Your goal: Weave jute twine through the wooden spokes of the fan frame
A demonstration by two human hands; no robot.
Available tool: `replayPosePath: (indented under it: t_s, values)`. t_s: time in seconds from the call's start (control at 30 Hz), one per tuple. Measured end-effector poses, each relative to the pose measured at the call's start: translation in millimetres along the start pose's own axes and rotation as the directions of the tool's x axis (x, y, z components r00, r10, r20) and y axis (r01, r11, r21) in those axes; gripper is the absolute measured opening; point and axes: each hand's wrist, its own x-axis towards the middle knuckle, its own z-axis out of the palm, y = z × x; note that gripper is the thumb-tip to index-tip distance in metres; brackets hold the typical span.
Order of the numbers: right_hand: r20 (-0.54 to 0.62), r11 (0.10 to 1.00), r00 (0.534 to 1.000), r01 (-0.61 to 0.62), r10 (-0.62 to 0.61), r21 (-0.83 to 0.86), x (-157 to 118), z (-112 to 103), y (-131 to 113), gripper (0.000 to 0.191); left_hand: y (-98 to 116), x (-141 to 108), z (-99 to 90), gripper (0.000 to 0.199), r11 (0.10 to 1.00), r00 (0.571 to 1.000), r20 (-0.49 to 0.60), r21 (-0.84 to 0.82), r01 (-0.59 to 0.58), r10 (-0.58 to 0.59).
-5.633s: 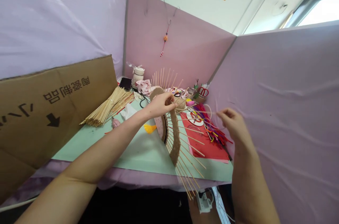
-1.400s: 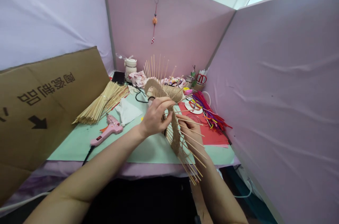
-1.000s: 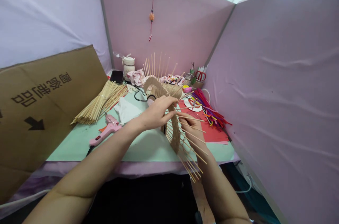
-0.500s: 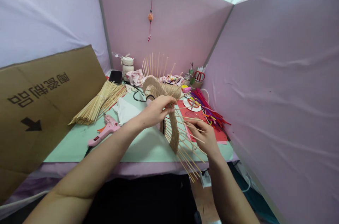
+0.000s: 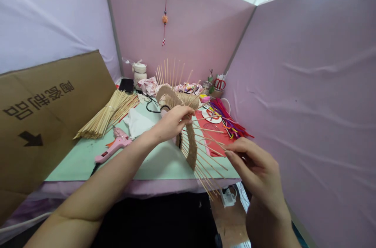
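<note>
My left hand is closed on the upper part of a curved woven twine frame with thin wooden sticks fanning out of it. Part of the frame is hidden behind that hand and forearm. To the right of the stick ends, my right hand pinches thumb and forefinger on a thin strand of twine that runs toward the sticks. Behind the frame lies a roll of twine.
A pink glue gun and a bundle of sticks lie on the left, beside a large cardboard sheet. At right are red paper, coloured pipe cleaners and red-handled scissors. A white jar stands at the back.
My right hand has moved right and toward me, away from among the sticks, drawing the twine out. My left hand keeps its hold on the frame.
</note>
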Motion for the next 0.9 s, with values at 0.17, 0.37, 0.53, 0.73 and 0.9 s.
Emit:
replayPosePath:
  t_s: [0.17,0.37,0.53,0.73,0.9]
  values:
    - [0.033,0.999,0.999,0.024,-0.022,-0.041,-6.0,-6.0,6.8,0.010,-0.2,-1.4,-1.1,0.014,1.000,1.000,0.005,0.001,0.005,-0.005]
    - [0.151,0.915,0.913,-0.394,0.379,0.088,-6.3,19.0,63.1,0.033,-2.0,-1.2,-1.6,0.014,1.000,1.000,0.009,0.009,-0.012,0.012]
    - [0.418,0.849,0.810,-0.507,0.412,0.146,-2.5,69.5,90.3,0.034,-0.5,-4.2,-3.8,0.020,0.999,0.999,0.033,0.034,-0.042,0.041]
    - [0.471,0.825,0.788,-0.531,0.397,0.193,0.2,90.5,102.6,0.032,4.9,-9.9,-4.7,0.032,0.999,0.998,0.049,0.032,-0.040,0.038]
    - [0.572,0.856,0.763,-0.481,0.302,0.191,1.8,69.9,101.5,0.029,4.5,-7.7,-0.4,0.028,1.000,1.000,0.020,0.021,-0.010,0.010]
